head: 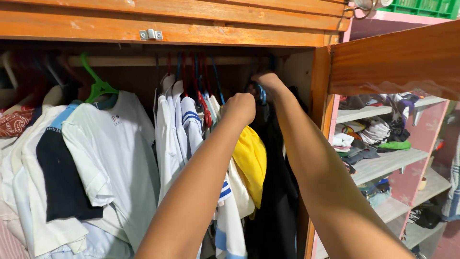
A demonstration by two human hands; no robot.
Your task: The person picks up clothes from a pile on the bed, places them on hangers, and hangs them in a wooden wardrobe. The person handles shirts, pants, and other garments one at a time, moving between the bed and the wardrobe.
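Orange-brown varnished wood: a wardrobe with a hanging rail under its top board and its door swung open at the right.

Left end of rail: a patterned red cloth, then pale shirts with a dark panel, then a white T-shirt on a green hanger. A gap of bare rail is seen beside it.

Middle of rail: white shirts with blue stripes, packed close on red and blue hangers.

Left hand: clenched at the hanger necks above a yellow garment; what is gripped inside the fist cannot be told.

Right hand: raised near the right end of the rail, fingers curled about a blue hanger from which a black garment hangs. The hook's seat on the rail is hidden.

Step judged in hand: the blue hanger is being worked at the rail, the neighbours held aside. The next move is judged to call for the hook to be kept upright and the yellow garment kept clear.

Room: tight at the right, where the wardrobe's side post stands just beside the black garment; more open toward the gap at mid-left.

Far right: pink shelves with folded clothes.
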